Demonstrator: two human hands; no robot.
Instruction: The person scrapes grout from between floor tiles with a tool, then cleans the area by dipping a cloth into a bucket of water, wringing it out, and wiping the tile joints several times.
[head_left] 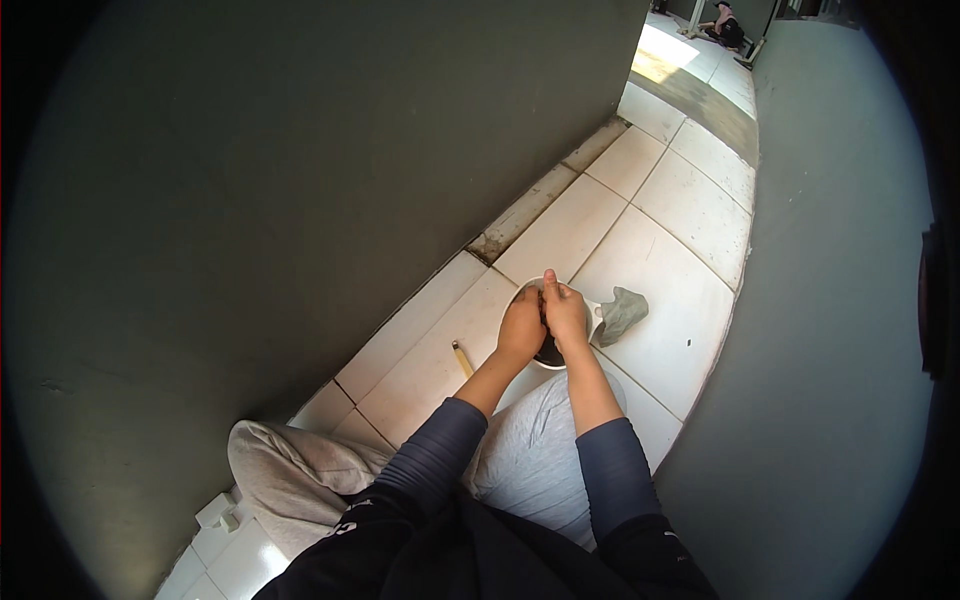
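Both my hands are close together over a round white container [552,366] with dark contents, on the tiled floor in front of my knee. My left hand [522,327] has its fingers curled down inside the rim. Beside it, my right hand [564,312] is closed with the thumb on top. Whatever lies between the fingers is hidden. A crumpled grey-green cloth [624,316] lies against the container's right side. To the left, a slim yellow stick-like tool [463,359] with a dark end rests on the tiles, partly hidden by my forearm.
A dark grey wall [300,200] rises on the left and a grey curved-looking wall [830,300] on the right. White floor tiles [650,240] run between them. A small white object [217,511] lies at lower left. Far off, a person [726,27] sits on the floor.
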